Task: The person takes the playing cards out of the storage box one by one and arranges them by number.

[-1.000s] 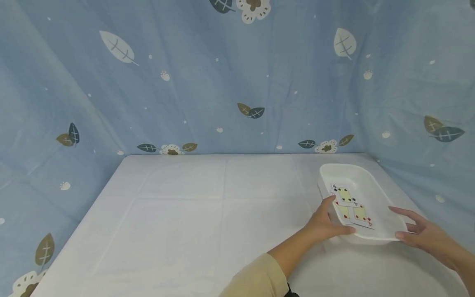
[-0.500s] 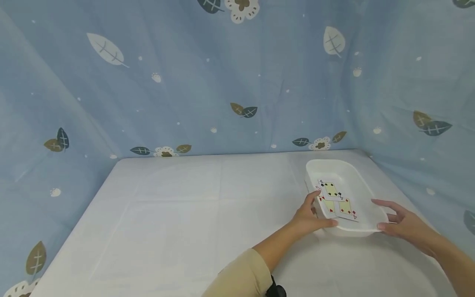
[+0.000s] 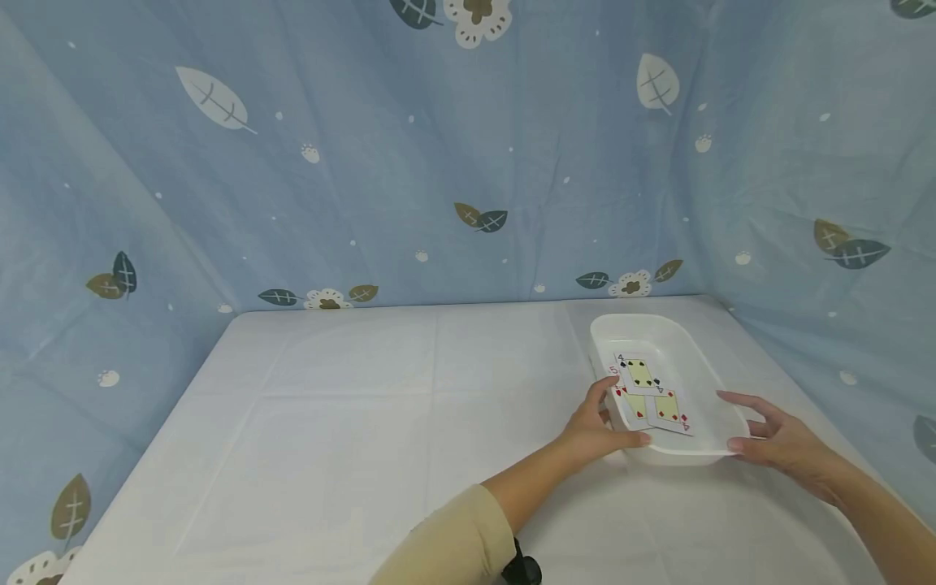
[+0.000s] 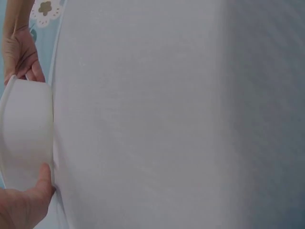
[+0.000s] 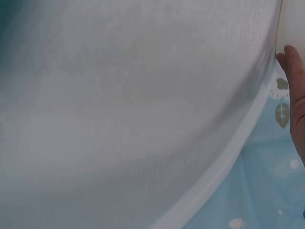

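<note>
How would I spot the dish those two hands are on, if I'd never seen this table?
Start at the white-clothed table and look to its far right corner by the blue leaf-print curtain. There sits a white oblong tray, with the left hand on its near left side and the right hand at its near right end. It alone holds the playing cards, lying face up.

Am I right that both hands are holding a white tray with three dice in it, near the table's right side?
Not quite. The white tray holds playing cards, not dice; the head view shows them lying face up. The rest stands: the left hand and right hand hold it near the right side of the table.
</note>
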The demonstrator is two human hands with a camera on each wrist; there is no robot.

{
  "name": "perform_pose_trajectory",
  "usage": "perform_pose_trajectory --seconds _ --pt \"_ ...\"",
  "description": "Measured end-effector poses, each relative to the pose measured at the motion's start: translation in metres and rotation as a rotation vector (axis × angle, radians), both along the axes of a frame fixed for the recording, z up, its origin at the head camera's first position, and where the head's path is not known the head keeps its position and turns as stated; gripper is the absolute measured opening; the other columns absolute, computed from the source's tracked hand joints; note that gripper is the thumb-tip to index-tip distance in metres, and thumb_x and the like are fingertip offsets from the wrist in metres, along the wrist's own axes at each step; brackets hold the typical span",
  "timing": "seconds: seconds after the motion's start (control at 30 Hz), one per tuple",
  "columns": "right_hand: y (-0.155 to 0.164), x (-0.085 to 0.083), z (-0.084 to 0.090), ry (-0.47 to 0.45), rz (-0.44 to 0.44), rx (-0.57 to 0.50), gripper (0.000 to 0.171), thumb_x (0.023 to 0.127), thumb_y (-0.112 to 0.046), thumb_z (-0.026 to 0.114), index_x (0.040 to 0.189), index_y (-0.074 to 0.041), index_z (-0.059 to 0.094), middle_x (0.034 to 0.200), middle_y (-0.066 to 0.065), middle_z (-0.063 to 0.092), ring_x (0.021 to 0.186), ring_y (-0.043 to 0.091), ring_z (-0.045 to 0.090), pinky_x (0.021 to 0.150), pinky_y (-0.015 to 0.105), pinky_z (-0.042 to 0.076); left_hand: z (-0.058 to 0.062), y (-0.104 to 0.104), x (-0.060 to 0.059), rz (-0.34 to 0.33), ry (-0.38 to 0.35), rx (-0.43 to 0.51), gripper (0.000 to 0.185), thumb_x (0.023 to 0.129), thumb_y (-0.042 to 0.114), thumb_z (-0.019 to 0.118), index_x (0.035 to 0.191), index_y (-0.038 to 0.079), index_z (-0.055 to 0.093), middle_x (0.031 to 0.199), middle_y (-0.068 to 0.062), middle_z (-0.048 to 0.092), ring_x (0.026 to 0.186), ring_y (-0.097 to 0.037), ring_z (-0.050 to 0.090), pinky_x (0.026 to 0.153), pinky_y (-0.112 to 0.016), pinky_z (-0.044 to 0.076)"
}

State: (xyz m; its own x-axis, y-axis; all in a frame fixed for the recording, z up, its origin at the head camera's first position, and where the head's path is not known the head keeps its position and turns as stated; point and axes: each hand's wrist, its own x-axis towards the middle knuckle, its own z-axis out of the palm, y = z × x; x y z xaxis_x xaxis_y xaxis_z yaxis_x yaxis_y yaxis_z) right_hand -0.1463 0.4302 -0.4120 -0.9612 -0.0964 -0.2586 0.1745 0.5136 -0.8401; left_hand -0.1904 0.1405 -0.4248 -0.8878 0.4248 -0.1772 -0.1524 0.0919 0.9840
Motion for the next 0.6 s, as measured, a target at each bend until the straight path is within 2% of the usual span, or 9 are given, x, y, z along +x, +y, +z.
perform_pose_trajectory --seconds 0.03,0.2,0.37,0.5,0.6 --pt "-0.002 0.0 0.0 -0.001 -0.006 0.006 0.068 0.089 -0.02 0.064 0.138 -0.052 0.029 0.123 0.03 0.053 0.089 0.015 0.064 0.073 0.031 0.053 0.0 -0.001 0.0 -0.001 0.001 0.002 0.08 0.072 0.013 0.082 0.132 0.046 0.039 0.143 0.004 0.041 0.129 -0.023 0.046 0.096 -0.038 0.046" --pt "-0.01 0.003 -0.002 -0.008 -0.024 0.032 0.072 0.089 -0.023 0.066 0.142 -0.049 0.026 0.132 0.039 0.041 0.091 0.014 0.063 0.074 0.03 0.054 -0.003 -0.007 -0.001 -0.009 0.004 0.016 0.08 0.071 0.012 0.082 0.132 0.042 0.041 0.141 0.003 0.044 0.125 -0.021 0.049 0.093 -0.037 0.047" --pt "-0.016 0.004 -0.002 0.006 -0.013 0.025 0.073 0.088 -0.02 0.066 0.146 -0.039 0.025 0.134 0.039 0.04 0.092 0.013 0.064 0.074 0.03 0.054 -0.002 -0.015 0.001 -0.006 0.007 0.017 0.079 0.07 0.011 0.083 0.133 0.039 0.042 0.142 0.004 0.043 0.122 -0.019 0.051 0.091 -0.036 0.048" --pt "-0.021 0.003 -0.001 0.017 -0.016 0.034 0.073 0.087 -0.021 0.068 0.146 -0.035 0.027 0.133 0.039 0.041 0.091 0.013 0.064 0.074 0.03 0.054 -0.001 -0.019 0.002 -0.018 0.022 0.032 0.08 0.072 0.011 0.082 0.137 0.033 0.041 0.145 0.003 0.038 0.122 -0.02 0.051 0.089 -0.035 0.048" --pt "-0.025 0.001 -0.001 0.025 -0.014 0.02 0.074 0.086 -0.02 0.068 0.147 -0.029 0.028 0.132 0.038 0.042 0.092 0.015 0.064 0.074 0.031 0.054 -0.002 -0.023 0.001 -0.014 0.023 0.035 0.08 0.071 0.011 0.082 0.137 0.033 0.041 0.145 0.002 0.038 0.121 -0.019 0.051 0.09 -0.035 0.048"
